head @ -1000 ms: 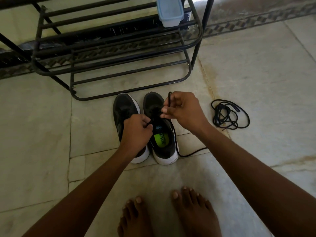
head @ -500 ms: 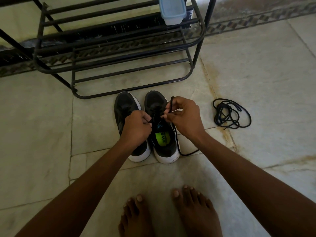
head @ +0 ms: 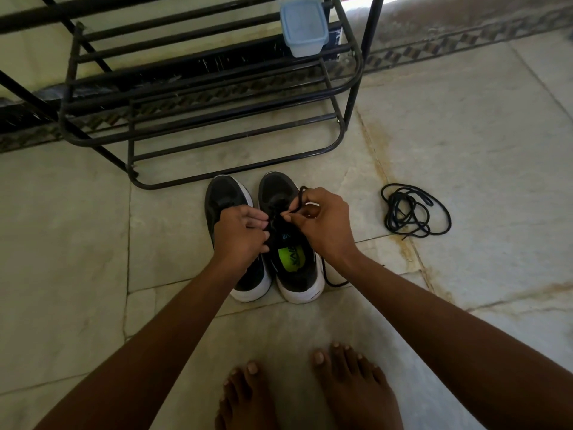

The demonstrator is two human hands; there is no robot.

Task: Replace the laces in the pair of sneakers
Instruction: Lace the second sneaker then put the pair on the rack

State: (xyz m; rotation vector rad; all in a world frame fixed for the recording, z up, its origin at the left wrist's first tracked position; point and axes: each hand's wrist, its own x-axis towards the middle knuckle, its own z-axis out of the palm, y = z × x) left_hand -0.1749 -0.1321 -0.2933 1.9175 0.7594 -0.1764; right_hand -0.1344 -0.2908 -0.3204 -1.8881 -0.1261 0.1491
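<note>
Between the thumb and fingers (head: pixel 305 197) of the right hand (head: pixel 325 223), a thin black shoelace (head: pixel 298 202) is being pinched, its loop rising just above the knuckles while its tail is trailing down past the wrist and lying on the floor beside the right-hand black mesh sneaker with a white sole (head: pixel 291 240). The left hand (head: pixel 240 235) is curling its fingers (head: pixel 259 220) at the eyelet area of that same sneaker; they are touching the lacing, though whether they are gripping a strand cannot be told. Both hands are meeting over the tongue, above the lime-green insole (head: pixel 290 254). The left-hand black mesh sneaker with a white sole (head: pixel 228 197) is sitting just beside its partner, touching it, partly covered by the left hand and forearm, toes pointing away from the person.

Well apart to the right, a loose coil of black shoelace (head: pixel 415 214) is lying on the pale marble tile floor (head: pixel 496 150), near a rusty-stained grout line. Beyond the sneakers' toes a black metal tube shoe rack (head: pixel 217 122) is standing on the floor, carrying a small pale blue lidded plastic box (head: pixel 304 27) on an upper rail. A dark patterned border strip (head: pixel 465 41) is running along the far edge of the floor. Two bare feet (head: pixel 350 386) are standing nearest the camera.
</note>
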